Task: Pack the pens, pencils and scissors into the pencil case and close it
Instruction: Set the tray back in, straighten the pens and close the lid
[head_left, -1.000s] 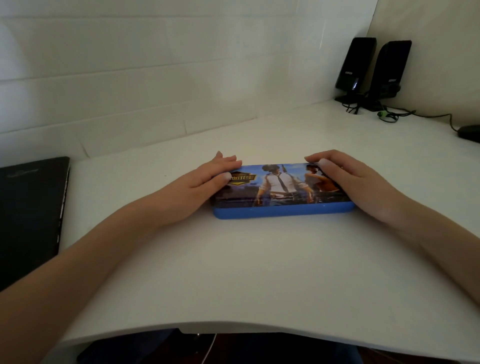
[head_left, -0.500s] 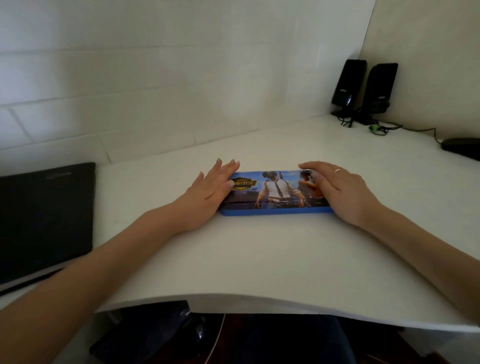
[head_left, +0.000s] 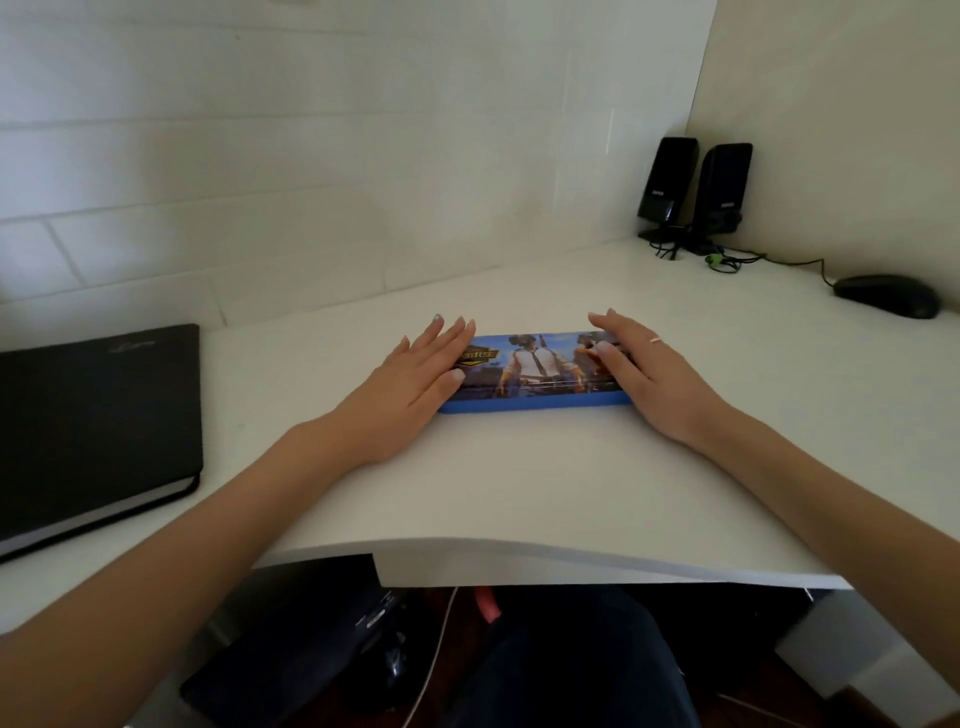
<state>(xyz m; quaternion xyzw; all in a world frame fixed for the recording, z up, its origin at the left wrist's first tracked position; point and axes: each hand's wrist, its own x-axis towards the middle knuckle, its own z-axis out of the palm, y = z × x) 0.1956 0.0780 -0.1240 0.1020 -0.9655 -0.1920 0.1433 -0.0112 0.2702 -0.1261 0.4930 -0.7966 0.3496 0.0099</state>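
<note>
A blue pencil case (head_left: 535, 382) with a printed picture lid lies flat and closed in the middle of the white desk (head_left: 519, 483). My left hand (head_left: 415, 379) rests flat over its left end, fingers stretched and slightly apart. My right hand (head_left: 649, 369), with a ring on one finger, lies flat over the right end, thumb on the lid. Neither hand is wrapped around the case. No pens, pencils or scissors are visible; the inside of the case is hidden.
A black notebook (head_left: 88, 421) lies at the desk's left edge. Two black speakers (head_left: 693, 189) with cables stand in the back right corner, and a black mouse (head_left: 888, 295) sits beside them. A white brick wall runs behind the desk.
Both hands have flattened and slid slightly outward on the case's ends. The view has pulled back and tilted, showing more of the notebook and the mouse. The case has stayed put.
</note>
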